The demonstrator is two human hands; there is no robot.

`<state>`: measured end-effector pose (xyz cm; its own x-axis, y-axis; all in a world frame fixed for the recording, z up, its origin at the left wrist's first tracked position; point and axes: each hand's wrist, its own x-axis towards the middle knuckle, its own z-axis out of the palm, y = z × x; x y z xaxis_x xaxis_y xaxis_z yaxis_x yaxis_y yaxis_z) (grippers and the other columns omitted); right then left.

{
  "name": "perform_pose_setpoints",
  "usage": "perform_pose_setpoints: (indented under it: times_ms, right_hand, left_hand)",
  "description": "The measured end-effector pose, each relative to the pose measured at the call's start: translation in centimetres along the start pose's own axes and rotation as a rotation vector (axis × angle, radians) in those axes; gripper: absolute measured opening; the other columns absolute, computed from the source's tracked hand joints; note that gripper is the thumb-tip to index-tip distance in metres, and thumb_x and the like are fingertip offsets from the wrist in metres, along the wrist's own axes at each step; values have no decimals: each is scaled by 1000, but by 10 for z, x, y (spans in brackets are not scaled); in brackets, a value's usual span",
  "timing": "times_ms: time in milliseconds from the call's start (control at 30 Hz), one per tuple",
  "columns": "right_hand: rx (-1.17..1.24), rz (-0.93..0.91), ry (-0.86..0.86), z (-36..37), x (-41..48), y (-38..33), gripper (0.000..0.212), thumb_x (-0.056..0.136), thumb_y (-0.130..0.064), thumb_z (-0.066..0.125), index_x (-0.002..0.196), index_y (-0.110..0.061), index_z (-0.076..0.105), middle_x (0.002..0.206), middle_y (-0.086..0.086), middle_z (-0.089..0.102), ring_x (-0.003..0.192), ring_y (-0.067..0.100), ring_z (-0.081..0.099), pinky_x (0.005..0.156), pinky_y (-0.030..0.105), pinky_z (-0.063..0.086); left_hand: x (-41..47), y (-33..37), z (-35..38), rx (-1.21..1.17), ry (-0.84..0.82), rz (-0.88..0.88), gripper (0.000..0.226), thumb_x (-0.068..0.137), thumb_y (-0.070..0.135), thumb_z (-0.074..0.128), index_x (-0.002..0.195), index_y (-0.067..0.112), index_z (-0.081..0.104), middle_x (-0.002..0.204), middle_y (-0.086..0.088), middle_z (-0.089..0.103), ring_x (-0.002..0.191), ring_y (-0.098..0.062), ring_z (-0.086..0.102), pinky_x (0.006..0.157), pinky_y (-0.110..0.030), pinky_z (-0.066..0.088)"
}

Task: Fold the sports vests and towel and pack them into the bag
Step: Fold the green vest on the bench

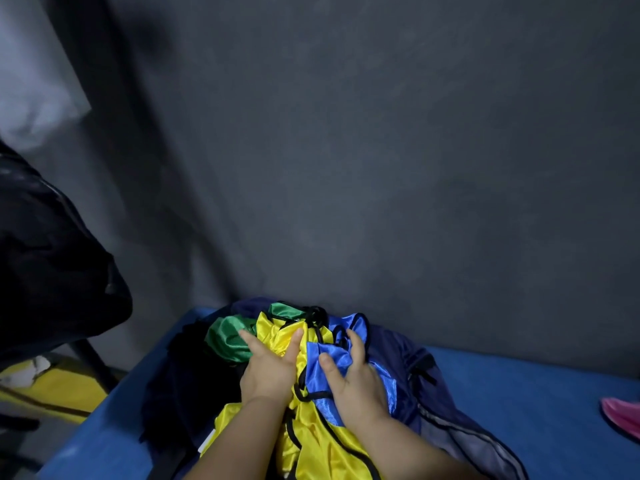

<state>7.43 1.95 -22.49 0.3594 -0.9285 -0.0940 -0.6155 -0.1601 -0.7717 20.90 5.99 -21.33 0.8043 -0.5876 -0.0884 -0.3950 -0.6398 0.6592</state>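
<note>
wall: plain dark grey wall [381, 150] right behind everything
surface: blue tabletop [536, 393], runs up to the wall
right edge: pink thing [623, 417] lying on the blue, cut off, can't tell what
left: big black crumpled fabric [52, 265]
lower left: yellow patch [59, 393] down low, dark slanted bar [93, 362] beside it

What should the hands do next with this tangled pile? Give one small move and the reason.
Probably lift the blue vest free with the right hand, which pinches it, while the left hand presses flat on the yellow vest to hold it down. The vests lie bunched and unfolded, with the green vest behind, so they need separating before folding.
</note>
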Motion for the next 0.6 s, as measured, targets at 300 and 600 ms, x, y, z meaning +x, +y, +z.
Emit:
perform_pose_setpoints:
  times_ms: [300,600]
  right_hand:
    - [49,-52,10,0,5,2,75,89,-68,40,151,-39,9,156,1,29,130,26,46,97,36,42]
    - [286,-39,27,-1,10,-1,80,72,-85,41,142,-51,24,137,-3,53,114,20,56,90,36,48]
  left_hand:
    - [-6,3,3,235,12,31,95,79,77,13,124,9,61,146,-13,34,134,-30,27,110,-41,27]
    - [-30,17,4,-173,-90,76,80,85,72,16,135,16,47,131,-10,58,120,-32,51,91,-37,37]
